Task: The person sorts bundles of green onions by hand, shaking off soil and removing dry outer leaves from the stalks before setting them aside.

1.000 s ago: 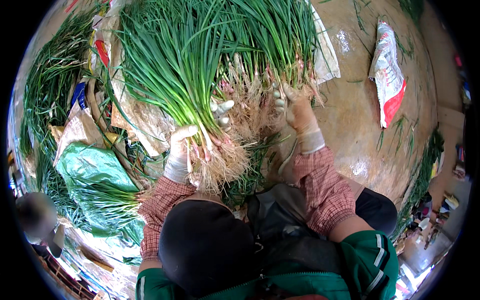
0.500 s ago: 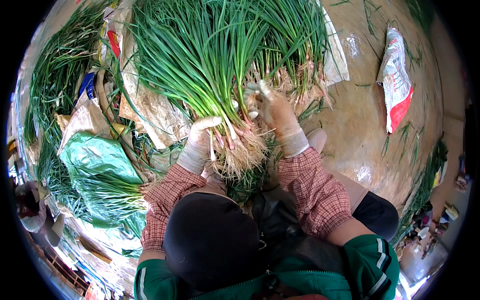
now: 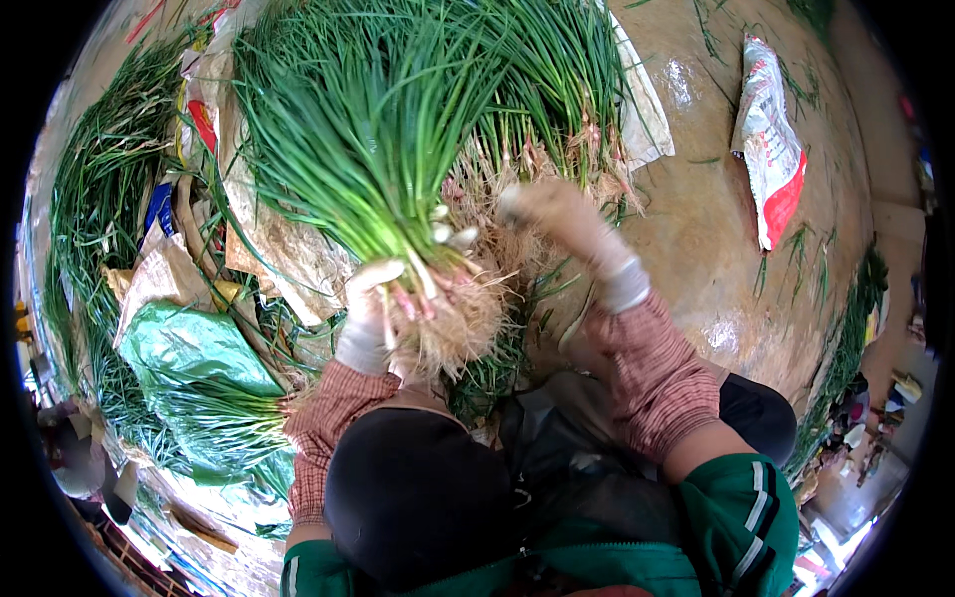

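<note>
My left hand (image 3: 366, 316), in a dirty white glove, grips a thick bunch of green onions (image 3: 378, 149) just above its pale, hairy roots (image 3: 453, 318). The leaves fan up and away from me. My right hand (image 3: 562, 224), also gloved, hovers with fingers loosely curled over a second pile of onions (image 3: 557, 109) lying on the ground to the right of the bunch; I cannot see anything held in it. My checked sleeves and a dark cap fill the lower middle.
More cut onions lie in a long heap at the left (image 3: 95, 229), among brown paper (image 3: 269, 229) and a green plastic sheet (image 3: 189, 348). A white and red bag (image 3: 771, 149) lies on the wet brown floor (image 3: 696, 259) at right. Another person sits at the lower left edge (image 3: 75, 468).
My right hand has lifted off the roots at the right pile and swung left toward the held bunch. The left hand keeps its grip and has shifted slightly right.
</note>
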`<state>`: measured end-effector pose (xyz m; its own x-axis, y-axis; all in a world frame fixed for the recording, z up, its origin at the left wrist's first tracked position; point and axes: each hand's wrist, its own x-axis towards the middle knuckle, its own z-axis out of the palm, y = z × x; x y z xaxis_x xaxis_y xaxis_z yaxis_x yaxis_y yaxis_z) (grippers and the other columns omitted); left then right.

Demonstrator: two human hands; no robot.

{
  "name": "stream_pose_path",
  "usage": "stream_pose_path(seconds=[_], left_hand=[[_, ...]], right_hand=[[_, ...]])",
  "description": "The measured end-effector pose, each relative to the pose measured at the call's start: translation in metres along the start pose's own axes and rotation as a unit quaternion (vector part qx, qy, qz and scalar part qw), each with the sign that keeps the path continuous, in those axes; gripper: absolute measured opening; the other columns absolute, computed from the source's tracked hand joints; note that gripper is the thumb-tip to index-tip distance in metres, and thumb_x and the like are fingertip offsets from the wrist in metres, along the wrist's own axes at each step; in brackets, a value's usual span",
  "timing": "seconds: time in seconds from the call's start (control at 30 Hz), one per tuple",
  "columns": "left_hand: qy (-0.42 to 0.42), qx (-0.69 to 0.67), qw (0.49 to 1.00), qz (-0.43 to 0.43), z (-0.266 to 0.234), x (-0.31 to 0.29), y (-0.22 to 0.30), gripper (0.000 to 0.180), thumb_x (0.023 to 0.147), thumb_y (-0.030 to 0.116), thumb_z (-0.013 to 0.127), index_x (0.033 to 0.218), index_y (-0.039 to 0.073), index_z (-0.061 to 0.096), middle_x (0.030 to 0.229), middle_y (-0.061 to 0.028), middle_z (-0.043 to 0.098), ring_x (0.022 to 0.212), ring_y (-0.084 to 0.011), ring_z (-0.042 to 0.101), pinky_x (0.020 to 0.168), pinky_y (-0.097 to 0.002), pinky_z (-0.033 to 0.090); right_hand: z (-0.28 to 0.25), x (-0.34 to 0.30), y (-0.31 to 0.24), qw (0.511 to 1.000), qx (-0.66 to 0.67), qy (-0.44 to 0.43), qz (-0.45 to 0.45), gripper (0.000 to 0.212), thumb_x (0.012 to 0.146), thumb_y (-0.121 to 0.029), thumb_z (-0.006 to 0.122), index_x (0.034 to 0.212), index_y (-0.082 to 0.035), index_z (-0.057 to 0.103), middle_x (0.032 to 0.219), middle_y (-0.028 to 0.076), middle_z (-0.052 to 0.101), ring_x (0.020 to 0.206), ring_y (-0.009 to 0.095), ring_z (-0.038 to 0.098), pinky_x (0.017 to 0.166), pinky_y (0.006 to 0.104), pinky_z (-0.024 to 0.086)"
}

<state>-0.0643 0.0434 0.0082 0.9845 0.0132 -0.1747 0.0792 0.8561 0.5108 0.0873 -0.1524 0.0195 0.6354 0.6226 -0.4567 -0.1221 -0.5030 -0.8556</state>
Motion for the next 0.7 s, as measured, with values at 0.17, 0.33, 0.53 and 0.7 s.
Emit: stream_pose_path(seconds=[0.17,0.33,0.53,0.7], left_hand=[[-0.061,-0.117,0.988,0.083,0.005,0.003,0.036,0.083,0.066,0.026,0.066,0.138,0.000,0.033,0.114,-0.0142,0.052,0.088,-0.0245,0.051,0.089,-0.0488,0.047],[0.012,-0.061,0.988,0.139,-0.001,0.007,0.041,0.085,0.066,0.022,0.065,0.139,-0.003,0.030,0.126,-0.0227,0.045,0.095,-0.0217,0.046,0.087,-0.0383,0.039],[0.078,-0.094,0.988,0.096,-0.018,0.000,0.011,0.078,0.072,0.022,0.065,0.133,-0.013,0.033,0.118,-0.0216,0.053,0.100,-0.0299,0.051,0.091,-0.0439,0.043],[0.082,-0.063,0.994,0.043,-0.046,-0.007,0.013,0.073,0.073,0.020,0.063,0.132,-0.013,0.035,0.121,-0.0247,0.052,0.099,-0.0309,0.053,0.088,-0.0498,0.047]], right_hand=[[-0.128,0.090,0.070,0.907,-0.122,0.397,0.068,0.035,0.089,-0.030,0.060,0.104,0.001,0.065,0.097,0.015,0.067,0.086,0.024,0.063,0.079,0.0333,0.051],[-0.128,0.129,0.099,0.894,-0.230,0.370,0.105,0.036,0.085,-0.033,0.062,0.100,-0.001,0.066,0.092,0.020,0.068,0.082,0.031,0.065,0.072,0.0400,0.050],[-0.129,0.113,0.085,0.876,-0.105,0.470,-0.037,0.023,0.088,-0.021,0.058,0.098,-0.002,0.066,0.077,0.013,0.067,0.068,0.023,0.065,0.062,0.0349,0.050],[-0.135,0.134,0.083,0.915,-0.173,0.362,0.038,0.043,0.086,-0.037,0.064,0.111,-0.003,0.065,0.082,0.014,0.069,0.072,0.024,0.067,0.067,0.0335,0.051]])
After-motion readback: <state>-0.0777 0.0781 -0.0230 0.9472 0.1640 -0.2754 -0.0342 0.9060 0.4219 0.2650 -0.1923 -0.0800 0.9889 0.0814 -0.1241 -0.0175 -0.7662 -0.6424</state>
